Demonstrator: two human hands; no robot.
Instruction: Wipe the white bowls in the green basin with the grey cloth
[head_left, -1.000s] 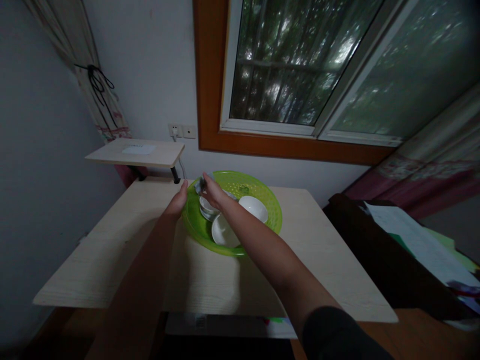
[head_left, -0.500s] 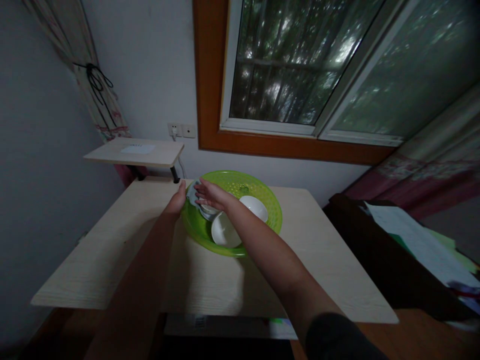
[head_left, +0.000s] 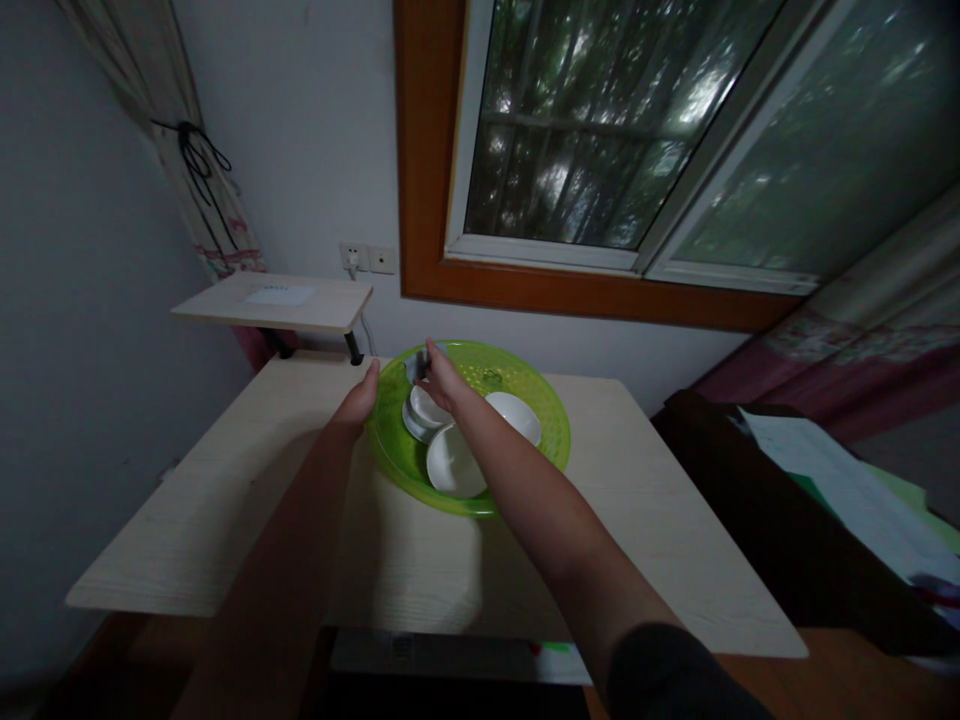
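Note:
A round green plastic basket point(head_left: 553, 405) with a perforated wall rests on the table. My left hand point(head_left: 358, 405) grips its left rim, thumb uppermost and the other fingers out of sight. Inside the basket's far left side, my right hand point(head_left: 441, 380) is closed on a grey cloth point(head_left: 413, 367), which lies against the wall near the rim. Below that hand sit stacked white bowls point(head_left: 426, 408). Another white bowl point(head_left: 452, 468) leans at the front, partly covered by my right forearm. A further white bowl point(head_left: 517, 415) lies to the right.
The light wooden table point(head_left: 637, 520) has a small raised shelf point(head_left: 322, 306) at its back left, with a paper point(head_left: 281, 295) on it. Behind are a wall socket point(head_left: 367, 258) and a window point(head_left: 555, 180). Papers point(head_left: 832, 480) lie on dark furniture at the right.
My right hand has moved right and slightly away along the basket's inner wall, taking the cloth with it. Its fingers have closed more. My left hand stays at the rim.

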